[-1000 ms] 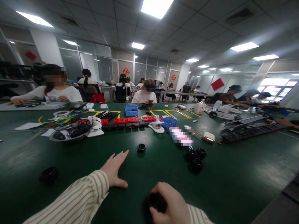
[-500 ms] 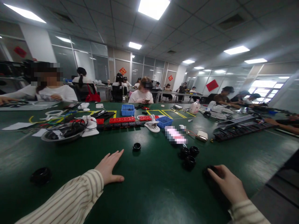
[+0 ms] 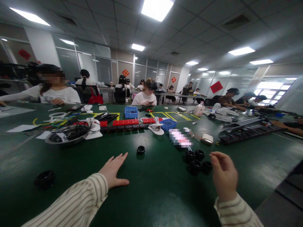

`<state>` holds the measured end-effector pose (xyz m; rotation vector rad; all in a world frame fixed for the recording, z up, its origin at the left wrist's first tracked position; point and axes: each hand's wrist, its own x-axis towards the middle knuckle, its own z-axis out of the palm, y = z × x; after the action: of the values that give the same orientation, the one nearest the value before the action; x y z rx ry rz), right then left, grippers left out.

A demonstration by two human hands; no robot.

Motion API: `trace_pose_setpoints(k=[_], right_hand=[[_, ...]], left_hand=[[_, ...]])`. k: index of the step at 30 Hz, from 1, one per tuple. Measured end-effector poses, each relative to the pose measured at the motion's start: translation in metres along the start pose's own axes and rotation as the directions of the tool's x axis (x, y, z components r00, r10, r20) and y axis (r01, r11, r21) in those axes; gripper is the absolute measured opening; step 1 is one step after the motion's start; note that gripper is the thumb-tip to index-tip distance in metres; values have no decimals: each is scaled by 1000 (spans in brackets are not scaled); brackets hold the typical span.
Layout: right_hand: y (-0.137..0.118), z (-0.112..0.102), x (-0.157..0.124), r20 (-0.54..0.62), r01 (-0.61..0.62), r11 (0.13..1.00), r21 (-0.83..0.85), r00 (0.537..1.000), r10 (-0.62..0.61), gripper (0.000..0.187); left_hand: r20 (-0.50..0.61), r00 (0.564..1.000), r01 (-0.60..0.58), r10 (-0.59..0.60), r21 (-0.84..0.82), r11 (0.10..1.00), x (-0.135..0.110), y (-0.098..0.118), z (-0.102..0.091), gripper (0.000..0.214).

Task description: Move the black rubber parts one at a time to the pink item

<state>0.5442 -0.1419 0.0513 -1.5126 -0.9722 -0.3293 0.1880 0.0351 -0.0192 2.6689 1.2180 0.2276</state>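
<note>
My left hand [image 3: 115, 172] lies over the green tabletop with fingers stretched and thumb apart, holding nothing. Just beyond its fingertips is a small round, hollow black part [image 3: 140, 150]. Another such black part [image 3: 44, 179] sits at the far left, beside my striped sleeve. My right hand [image 3: 224, 175] is raised at the right, its fingers curled in and thumb against them, with nothing visible in the pinch. Close to its left stands a black part [image 3: 207, 167], grouped with several matching ones [image 3: 195, 166] on the table.
Behind lie a metal bowl of dark cables [image 3: 66, 138], a white clip stand [image 3: 156, 127], red-and-black strips [image 3: 125, 122] and two blue baskets [image 3: 168, 124]. A blurred pink item [image 3: 180, 138] and a white box [image 3: 207, 138] are nearer. Co-workers sit around the table.
My right hand has set its black part beside the cluster, let go and lifted slightly. My left hand has kept its pose; the view has shifted a little.
</note>
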Motion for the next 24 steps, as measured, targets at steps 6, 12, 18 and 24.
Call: trace_pose_setpoints(k=[6,12,18,24], right_hand=[[-78,125,-31,679,291,957,-12,705,-206,36],[-68,209,-65,830,429,875,-225,555,-59,48],[-60,205,-66,847,440,879,-185,525,-84,39],[-58,171,-68,860,451,880,-150,499,-110,36]], left_hand=[[22,1000,14,-14,5,1000,0,4,-5,106],[42,999,10,-10,0,1000,-1,8,-9,107],[53,999,10,-11,5,1000,-1,9,-11,104],[75,997,7,-10,39,999,-2,11,-14,102]])
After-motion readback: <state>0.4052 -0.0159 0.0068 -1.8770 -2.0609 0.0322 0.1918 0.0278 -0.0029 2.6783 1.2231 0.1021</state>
